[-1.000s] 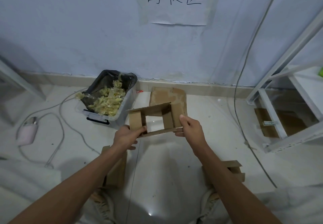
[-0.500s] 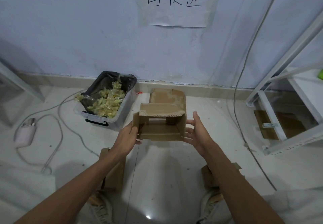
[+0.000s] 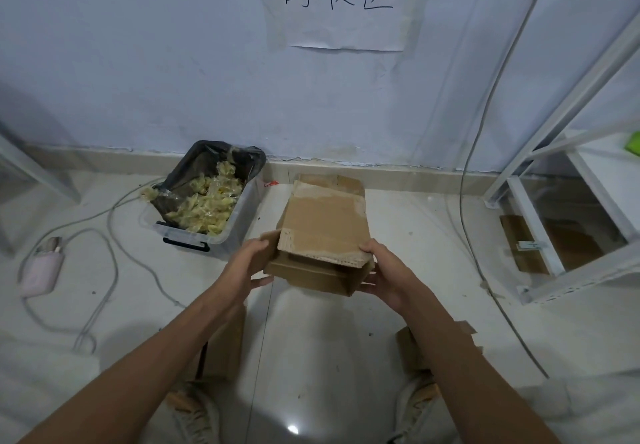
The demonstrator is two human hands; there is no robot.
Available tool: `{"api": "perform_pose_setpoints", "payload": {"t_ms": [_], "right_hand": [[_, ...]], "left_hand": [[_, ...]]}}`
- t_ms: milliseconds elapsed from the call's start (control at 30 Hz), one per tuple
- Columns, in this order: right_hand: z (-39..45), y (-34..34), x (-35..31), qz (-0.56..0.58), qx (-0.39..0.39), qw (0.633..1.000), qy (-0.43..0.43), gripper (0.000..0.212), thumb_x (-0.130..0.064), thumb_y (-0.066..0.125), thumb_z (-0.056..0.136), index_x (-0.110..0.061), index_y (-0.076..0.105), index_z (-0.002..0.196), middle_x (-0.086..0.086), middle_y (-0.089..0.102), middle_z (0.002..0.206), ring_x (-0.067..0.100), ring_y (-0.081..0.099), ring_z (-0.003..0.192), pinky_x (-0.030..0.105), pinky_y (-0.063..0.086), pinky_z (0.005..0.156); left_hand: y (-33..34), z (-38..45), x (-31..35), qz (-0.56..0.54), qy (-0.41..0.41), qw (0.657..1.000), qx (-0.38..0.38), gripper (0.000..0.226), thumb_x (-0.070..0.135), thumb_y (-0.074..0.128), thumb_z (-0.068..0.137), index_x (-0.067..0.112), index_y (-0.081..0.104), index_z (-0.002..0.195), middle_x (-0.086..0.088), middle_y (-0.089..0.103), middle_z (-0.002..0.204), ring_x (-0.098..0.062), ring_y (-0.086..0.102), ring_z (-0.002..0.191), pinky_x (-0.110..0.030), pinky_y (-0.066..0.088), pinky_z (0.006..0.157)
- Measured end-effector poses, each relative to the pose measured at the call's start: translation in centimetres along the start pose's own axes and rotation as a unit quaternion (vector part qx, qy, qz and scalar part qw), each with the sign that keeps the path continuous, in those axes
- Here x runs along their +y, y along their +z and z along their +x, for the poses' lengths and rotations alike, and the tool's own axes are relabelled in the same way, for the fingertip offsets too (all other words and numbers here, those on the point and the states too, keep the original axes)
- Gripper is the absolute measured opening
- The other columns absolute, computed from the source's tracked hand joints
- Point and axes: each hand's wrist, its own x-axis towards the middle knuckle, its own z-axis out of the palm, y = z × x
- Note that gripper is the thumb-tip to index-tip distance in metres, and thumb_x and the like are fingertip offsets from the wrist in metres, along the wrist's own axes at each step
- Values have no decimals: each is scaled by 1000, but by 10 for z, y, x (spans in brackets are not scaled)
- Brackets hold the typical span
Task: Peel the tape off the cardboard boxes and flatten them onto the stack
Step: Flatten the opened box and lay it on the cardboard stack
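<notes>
While both arms reach forward over the pale glossy floor (image 3: 346,357), the left hand (image 3: 247,265) and right hand (image 3: 388,270) hold a brown corrugated cardboard box (image 3: 322,249) between them in the air, the left thumb lying on its left flap and the fingers below it, the right thumb hooked over the near right corner with the fingers under the side. Its big top panel is matte, with pale torn patches along its far edge and a ragged fluted near edge; beneath it the open body shows as a shallow rectangular hollow. Just behind the box, against the skirting, a stack of flattened cardboard (image 3: 341,182) lies on the floor, mostly hidden by the box, so how many sheets it has cannot be told. More cardboard pieces (image 3: 221,346) lie under the left forearm and by the right one, partly covered and blurred. To the left sits a clear plastic bin (image 3: 239,225) with a black handle, lined with a black bag (image 3: 207,159) and filled with crumpled yellowish tape scraps (image 3: 204,206), some spilling over its left rim. A pink device (image 3: 41,270) with grey cables lies further left. On the wall hangs a paper sign (image 3: 337,3) with three handwritten characters. A white metal rack (image 3: 571,173) is cut off at the right edge.
</notes>
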Motion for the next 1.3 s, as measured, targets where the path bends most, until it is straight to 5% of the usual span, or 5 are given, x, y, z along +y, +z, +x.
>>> {"api": "perform_pose_setpoints", "payload": {"t_ms": [233, 533, 800, 1033, 1300], "right_hand": [[2, -9, 11, 6, -50, 998, -22, 77, -18, 69, 75, -27, 43, 146, 13, 59, 135, 34, 61, 112, 53, 52, 100], [-4, 13, 7, -176, -162, 964, -114, 82, 11, 53, 94, -38, 26, 155, -5, 54, 143, 17, 57, 129, 37, 55, 105], [-8, 5, -37, -189, 181, 932, -249, 28, -12, 52, 104, -18, 79, 101, 6, 75, 97, 19, 68, 93, 29, 50, 79], [-31, 66, -43, -332, 18, 926, -177, 45, -42, 50, 107, -6, 77, 101, 4, 75, 94, 12, 68, 89, 38, 59, 84], [-62, 79, -62, -265, -141, 937, -178, 50, -39, 36, 113, -16, 81, 108, 2, 81, 104, 17, 76, 101, 27, 56, 97]], "left_hand": [[-34, 7, 26, 58, -64, 980, -177, 96, 74, 78, 69, 23, 50, 146, -1, 59, 145, -24, 57, 134, -54, 45, 113], [-15, 0, 37, 190, 12, 981, -18, 113, 59, 91, 64, 24, 31, 152, 4, 55, 138, -13, 59, 121, -33, 52, 95], [-1, -7, 35, 432, 235, 870, 45, 113, 49, 97, 59, 31, 29, 147, 10, 45, 138, -10, 45, 123, -34, 46, 99], [5, -8, 29, 523, 349, 777, 42, 107, 56, 91, 60, 23, 35, 145, 6, 48, 133, -6, 45, 114, -27, 41, 89], [-7, -4, 21, 527, 304, 791, 60, 110, 62, 88, 61, 23, 34, 148, 2, 50, 137, -13, 48, 117, -36, 48, 93]]}}
